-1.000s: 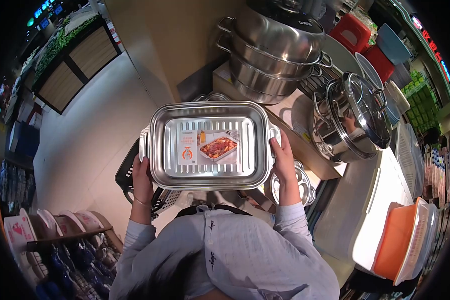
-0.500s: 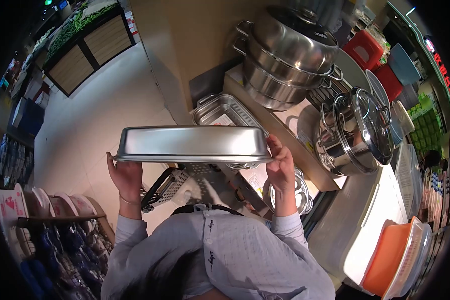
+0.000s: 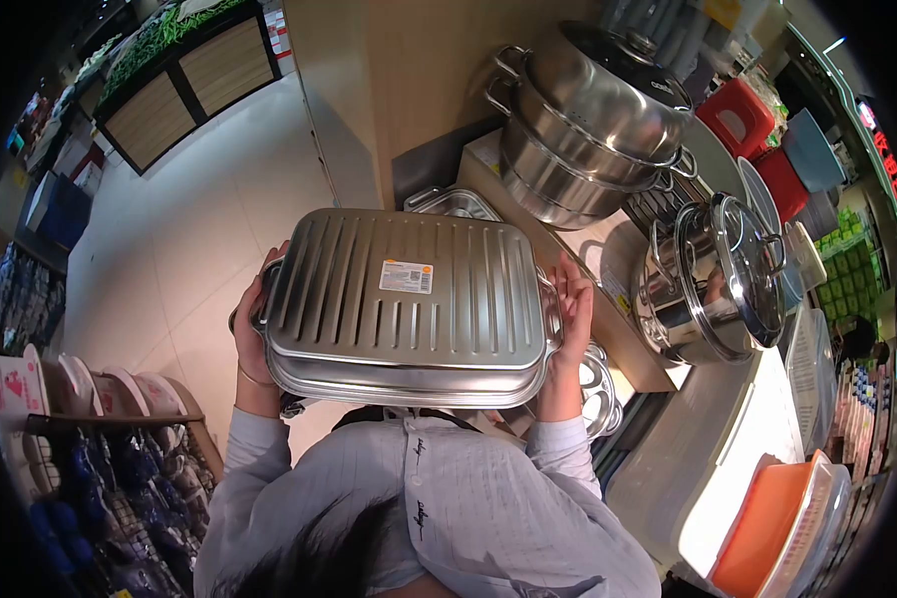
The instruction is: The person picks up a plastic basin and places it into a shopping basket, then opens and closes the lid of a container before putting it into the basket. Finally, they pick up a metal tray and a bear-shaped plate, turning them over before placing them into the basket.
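A rectangular silver metal tray (image 3: 409, 319) is held before my chest, its ribbed underside turned toward me, with a small white and orange label (image 3: 407, 277) on it. My left hand (image 3: 253, 324) grips its left end and my right hand (image 3: 571, 324) its right end, fingers around the rim and handles. Behind the tray, another metal tray (image 3: 452, 202) lies on the low shelf, mostly hidden. Near my right wrist sits a round-holed metal piece (image 3: 598, 391).
A large stacked steamer pot (image 3: 593, 125) and a lidded steel pot (image 3: 708, 279) stand on the shelf to the right. An orange bin (image 3: 762, 518) is at lower right. Hanging goods (image 3: 120, 498) and a rack are at lower left. Tiled floor (image 3: 199, 219) lies at left.
The tray has tilted from an edge-on view so that its ribbed underside and label now show. Both hands have turned with it and still hold its ends. The view has shifted slightly.
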A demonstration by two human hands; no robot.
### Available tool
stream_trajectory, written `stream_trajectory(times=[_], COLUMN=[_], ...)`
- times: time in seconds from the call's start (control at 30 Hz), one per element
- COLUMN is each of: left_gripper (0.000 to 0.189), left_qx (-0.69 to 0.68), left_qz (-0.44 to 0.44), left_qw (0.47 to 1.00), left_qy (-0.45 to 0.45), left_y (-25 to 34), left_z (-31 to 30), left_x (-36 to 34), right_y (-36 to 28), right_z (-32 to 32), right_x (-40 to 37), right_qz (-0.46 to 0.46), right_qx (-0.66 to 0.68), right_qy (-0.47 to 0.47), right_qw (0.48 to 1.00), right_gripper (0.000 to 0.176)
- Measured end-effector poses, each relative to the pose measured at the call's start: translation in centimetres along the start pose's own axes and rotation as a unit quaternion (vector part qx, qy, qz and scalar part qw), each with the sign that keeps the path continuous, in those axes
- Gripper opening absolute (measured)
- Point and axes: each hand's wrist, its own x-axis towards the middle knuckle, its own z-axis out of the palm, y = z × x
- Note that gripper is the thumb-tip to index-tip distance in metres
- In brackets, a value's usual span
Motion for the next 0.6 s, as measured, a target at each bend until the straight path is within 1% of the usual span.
stream_trajectory(times=[0.03,0.1,0.13,0.17,0.23,0.27,0.3,0.37,0.4,0.43,0.5,0.53,0.6], left_gripper=[0.043,0.042,0.047,0.047,0.048,0.049,0.049,0.049,0.046,0.046,0.044,0.04,0.04], left_qx=[0.0,0.013,0.043,0.042,0.101,0.116,0.116,0.16,0.151,0.152,0.139,0.17,0.181], left_qz=[0.0,0.021,0.037,0.037,0.054,0.061,0.06,0.081,0.077,0.076,0.069,0.082,0.089], left_qw=[1.0,1.0,0.998,0.998,0.993,0.991,0.991,0.983,0.984,0.984,0.988,0.982,0.979], left_qy=[0.0,0.013,-0.005,-0.004,0.006,0.028,0.03,0.048,0.05,0.05,0.007,0.0,0.018], left_y=[0.1,0.2,0.4,0.5,0.6,0.5,0.5,0.3,0.3,0.2,0.1,0.1,-0.1], left_z=[0.1,0.3,0.0,-0.6,-1.3,-1.1,-1.3,-1.9,-2.1,-2.2,-2.4,-2.6,-3.3], left_x=[0.1,0.4,0.4,0.6,0.8,0.7,0.9,1.4,1.6,1.7,1.9,2.1,2.1], right_y=[0.3,0.9,1.0,1.0,0.8,1.8,2.1,2.4,2.3,2.2,2.5,2.0,2.3], right_z=[0.0,0.0,0.2,0.1,-0.4,-0.3,-0.5,-0.8,0.0,0.0,0.1,0.7,0.3], right_x=[0.1,0.2,0.2,0.2,0.2,0.4,0.2,0.2,0.3,0.2,0.3,0.3,0.2], right_qz=[0.0,0.044,0.071,0.072,0.241,0.216,0.218,0.207,0.17,0.184,0.17,0.179,0.176], right_qx=[0.0,0.006,0.058,0.057,0.0,-0.05,-0.051,-0.108,-0.145,-0.132,-0.1,-0.119,-0.126], right_qy=[0.0,-0.013,0.006,0.006,0.082,0.134,0.134,0.078,0.079,0.081,0.078,0.088,0.078], right_qw=[1.0,0.999,0.996,0.996,0.967,0.966,0.965,0.969,0.972,0.971,0.977,0.973,0.973], right_gripper=[0.032,0.033,0.035,0.035,0.032,0.028,0.028,0.023,0.024,0.023,0.022,0.021,0.021])
